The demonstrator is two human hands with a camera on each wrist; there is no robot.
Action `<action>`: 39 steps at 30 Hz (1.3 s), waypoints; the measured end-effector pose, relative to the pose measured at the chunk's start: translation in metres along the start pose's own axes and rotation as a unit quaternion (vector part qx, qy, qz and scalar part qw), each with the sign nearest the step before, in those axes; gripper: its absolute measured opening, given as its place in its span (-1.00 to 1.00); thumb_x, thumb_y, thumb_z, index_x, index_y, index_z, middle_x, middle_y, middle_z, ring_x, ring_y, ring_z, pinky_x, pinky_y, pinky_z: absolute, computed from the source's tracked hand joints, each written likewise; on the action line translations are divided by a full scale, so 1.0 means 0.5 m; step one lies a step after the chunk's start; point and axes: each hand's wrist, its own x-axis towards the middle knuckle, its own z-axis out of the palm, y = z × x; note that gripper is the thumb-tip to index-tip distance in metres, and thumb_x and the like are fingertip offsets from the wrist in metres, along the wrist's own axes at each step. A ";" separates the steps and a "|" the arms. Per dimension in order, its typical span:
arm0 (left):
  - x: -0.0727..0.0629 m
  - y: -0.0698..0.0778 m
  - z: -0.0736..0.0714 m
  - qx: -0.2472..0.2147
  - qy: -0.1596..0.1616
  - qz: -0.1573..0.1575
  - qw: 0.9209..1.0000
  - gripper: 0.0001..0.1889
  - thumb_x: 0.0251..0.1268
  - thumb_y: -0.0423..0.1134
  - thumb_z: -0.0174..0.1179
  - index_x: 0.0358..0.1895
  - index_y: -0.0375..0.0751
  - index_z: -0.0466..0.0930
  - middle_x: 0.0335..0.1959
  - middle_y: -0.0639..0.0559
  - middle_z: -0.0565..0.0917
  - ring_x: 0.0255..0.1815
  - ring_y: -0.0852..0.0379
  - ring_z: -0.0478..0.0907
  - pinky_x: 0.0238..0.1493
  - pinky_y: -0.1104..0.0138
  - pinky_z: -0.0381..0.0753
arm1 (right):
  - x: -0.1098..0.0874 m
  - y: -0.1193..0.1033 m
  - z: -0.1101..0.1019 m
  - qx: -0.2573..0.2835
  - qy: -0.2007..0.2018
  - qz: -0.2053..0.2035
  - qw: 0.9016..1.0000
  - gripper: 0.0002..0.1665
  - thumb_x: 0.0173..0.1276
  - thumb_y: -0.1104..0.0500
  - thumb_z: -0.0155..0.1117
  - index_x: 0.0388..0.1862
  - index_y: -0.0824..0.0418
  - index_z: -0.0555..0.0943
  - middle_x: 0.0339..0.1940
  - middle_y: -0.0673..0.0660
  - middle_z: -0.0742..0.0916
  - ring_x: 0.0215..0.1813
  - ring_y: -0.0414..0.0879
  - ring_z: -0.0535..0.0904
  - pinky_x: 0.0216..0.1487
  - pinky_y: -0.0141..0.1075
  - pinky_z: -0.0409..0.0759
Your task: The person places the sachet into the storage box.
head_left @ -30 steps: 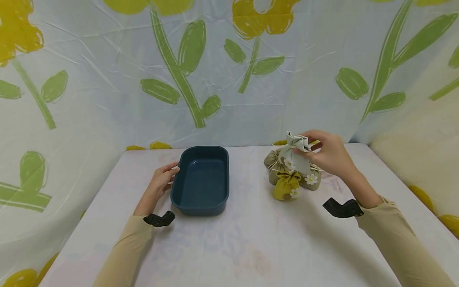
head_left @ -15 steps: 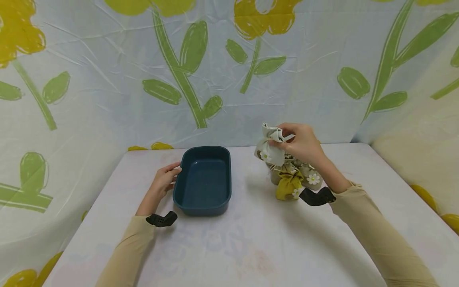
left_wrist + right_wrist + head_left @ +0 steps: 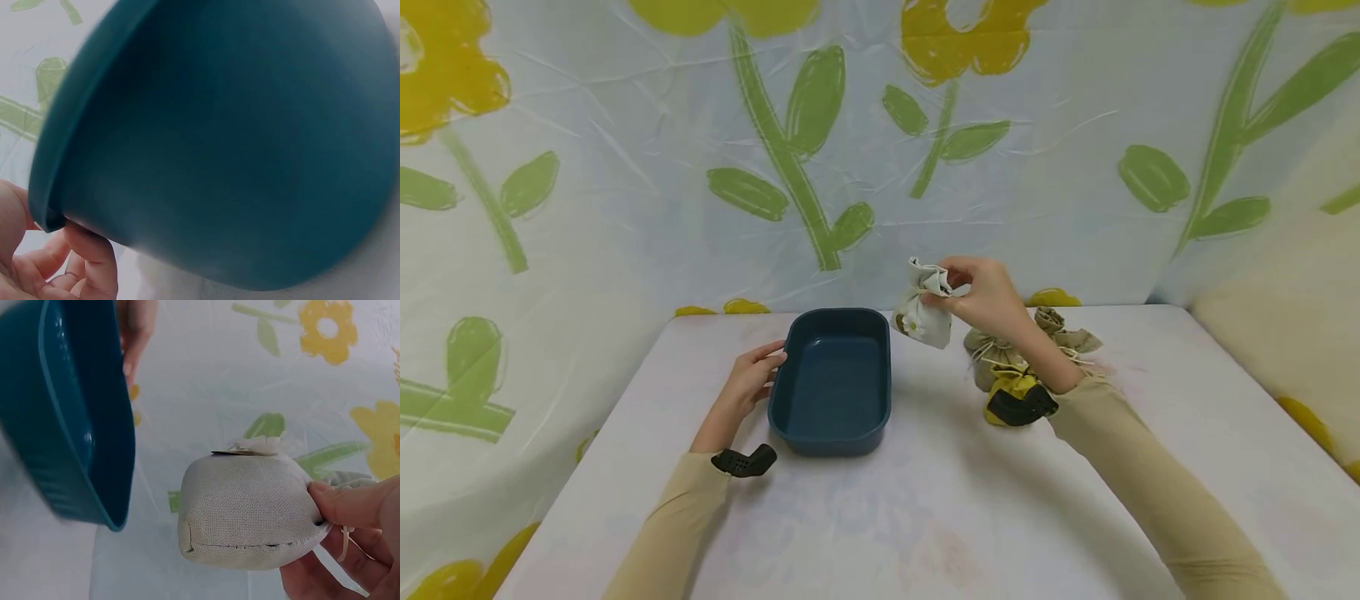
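Note:
My right hand [image 3: 988,302] pinches a pale grey-white drawstring pouch [image 3: 925,318] by its gathered neck, off the table. A small daisy decoration sits on the pouch's side. In the right wrist view, the pouch's woven body [image 3: 250,509] hangs from thumb and fingers, apart from the blue tub. On the left, my left hand [image 3: 748,379] holds the left rim of the dark blue rectangular tub [image 3: 831,446]. Up close in the left wrist view, curled fingers [image 3: 94,259] lie against the tub's outer wall, just under its rim. The tub's inside shows nothing in it.
Right of the tub, a yellow pouch [image 3: 1013,382] stands in front of several brown-beige pouches [image 3: 988,346], partly hidden by my right forearm. A white tabletop [image 3: 880,533] lies beneath, backed by a flower-printed cloth [image 3: 1037,192].
My right hand has carried the pale pouch leftward from above the other pouches toward the tub. My left hand stays at the tub's rim. The view has shifted slightly.

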 end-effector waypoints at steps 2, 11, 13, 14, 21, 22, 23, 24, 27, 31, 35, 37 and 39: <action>0.003 0.004 0.003 -0.003 -0.001 -0.001 1.000 -0.52 0.48 -0.11 -0.01 0.42 0.04 0.30 0.22 -0.10 0.48 -0.16 0.19 0.53 -0.27 0.44 0.51 | 0.008 -0.005 0.008 0.003 0.000 -0.001 1.000 -0.59 0.13 0.16 0.47 -0.03 0.27 0.67 -0.26 0.21 0.71 -0.14 0.06 0.69 -0.18 -0.16 0.59; 0.013 0.006 0.008 -0.023 -0.003 -0.007 1.000 -0.53 0.47 -0.11 0.01 0.40 0.05 0.33 0.13 -0.05 0.51 -0.21 0.22 0.53 -0.30 0.44 0.50 | 0.057 -0.031 0.043 0.011 -0.016 -0.016 1.000 -0.62 0.11 0.16 0.49 -0.09 0.26 0.68 -0.25 0.21 0.73 -0.19 0.06 0.70 -0.26 -0.21 0.61; 0.013 0.005 0.008 -0.026 -0.001 -0.006 1.000 -0.54 0.47 -0.12 0.02 0.40 0.05 0.33 0.12 -0.05 0.52 -0.22 0.22 0.53 -0.30 0.44 0.50 | 0.070 -0.034 0.050 0.018 -0.025 -0.010 0.999 -0.62 0.11 0.15 0.49 -0.09 0.26 0.68 -0.25 0.21 0.73 -0.20 0.05 0.70 -0.26 -0.23 0.60; 0.014 0.004 0.008 -0.027 -0.001 -0.005 1.000 -0.53 0.47 -0.12 0.02 0.40 0.05 0.33 0.12 -0.05 0.52 -0.23 0.23 0.53 -0.30 0.44 0.50 | 0.077 -0.036 0.055 0.022 -0.032 -0.006 0.999 -0.61 0.10 0.15 0.50 -0.08 0.26 0.69 -0.24 0.21 0.73 -0.20 0.05 0.69 -0.26 -0.25 0.60; 0.016 -0.007 -0.002 -0.063 0.002 -0.023 0.998 -0.54 0.45 -0.09 0.05 0.38 0.06 0.37 0.13 -0.02 0.55 -0.28 0.30 0.55 -0.38 0.50 0.47 | 0.118 -0.037 0.089 0.034 -0.083 0.014 0.996 -0.51 0.10 0.12 0.50 0.01 0.27 0.66 -0.14 0.24 0.70 -0.15 0.07 0.67 -0.26 -0.28 0.57; 0.016 -0.008 -0.003 -0.069 0.002 -0.025 0.997 -0.54 0.45 -0.09 0.05 0.38 0.06 0.38 0.13 -0.02 0.55 -0.28 0.29 0.55 -0.39 0.50 0.47 | 0.124 -0.036 0.096 0.033 -0.090 0.011 0.995 -0.50 0.11 0.12 0.50 0.03 0.27 0.66 -0.13 0.24 0.69 -0.14 0.08 0.67 -0.25 -0.27 0.58; 0.016 -0.009 -0.004 -0.072 0.002 -0.025 0.997 -0.54 0.45 -0.09 0.06 0.37 0.06 0.38 0.14 -0.03 0.55 -0.27 0.28 0.55 -0.39 0.50 0.46 | 0.129 -0.035 0.103 0.030 -0.095 0.009 0.995 -0.50 0.11 0.11 0.50 0.04 0.26 0.66 -0.12 0.24 0.70 -0.13 0.07 0.68 -0.23 -0.26 0.59; 0.016 -0.010 -0.005 -0.070 0.002 -0.025 0.997 -0.54 0.45 -0.09 0.05 0.38 0.06 0.37 0.15 -0.03 0.54 -0.25 0.27 0.54 -0.38 0.50 0.46 | 0.133 -0.035 0.110 0.031 -0.100 0.007 0.994 -0.50 0.11 0.11 0.49 0.04 0.26 0.66 -0.11 0.24 0.70 -0.13 0.07 0.68 -0.23 -0.24 0.60; 0.015 -0.011 -0.005 -0.063 0.003 -0.024 0.998 -0.54 0.45 -0.09 0.05 0.37 0.06 0.37 0.18 -0.05 0.53 -0.20 0.23 0.52 -0.36 0.49 0.45 | 0.144 -0.032 0.134 0.043 -0.115 0.006 0.992 -0.51 0.12 0.11 0.49 0.04 0.25 0.66 -0.10 0.24 0.70 -0.11 0.07 0.69 -0.21 -0.23 0.62; 0.014 -0.011 -0.003 -0.061 0.003 -0.025 0.998 -0.55 0.45 -0.10 0.04 0.37 0.04 0.38 0.22 -0.08 0.51 -0.16 0.20 0.53 -0.30 0.47 0.49 | 0.157 -0.026 0.161 0.067 -0.126 0.014 0.990 -0.52 0.12 0.14 0.48 0.04 0.26 0.66 -0.10 0.24 0.69 -0.10 0.07 0.69 -0.23 -0.26 0.61; 0.015 -0.011 -0.002 -0.071 0.002 -0.026 0.997 -0.55 0.45 -0.12 0.05 0.36 0.03 0.39 0.24 -0.08 0.51 -0.19 0.22 0.54 -0.30 0.47 0.52 | 0.170 -0.019 0.184 0.074 -0.130 0.017 0.989 -0.49 0.13 0.14 0.48 0.06 0.27 0.65 -0.09 0.24 0.70 -0.09 0.07 0.68 -0.23 -0.27 0.61; 0.015 -0.011 -0.002 -0.072 0.002 -0.027 0.997 -0.55 0.45 -0.12 0.05 0.36 0.04 0.39 0.24 -0.08 0.50 -0.20 0.23 0.55 -0.31 0.46 0.52 | 0.177 -0.016 0.195 0.075 -0.135 0.018 0.988 -0.50 0.13 0.15 0.48 0.06 0.28 0.65 -0.10 0.25 0.70 -0.09 0.08 0.68 -0.22 -0.27 0.60; 0.015 -0.010 -0.003 -0.072 0.003 -0.028 0.997 -0.56 0.46 -0.12 0.04 0.37 0.05 0.38 0.24 -0.08 0.50 -0.20 0.22 0.54 -0.31 0.46 0.50 | 0.184 -0.014 0.207 0.072 -0.141 0.015 0.987 -0.51 0.13 0.15 0.48 0.05 0.27 0.65 -0.11 0.24 0.71 -0.09 0.07 0.68 -0.20 -0.26 0.61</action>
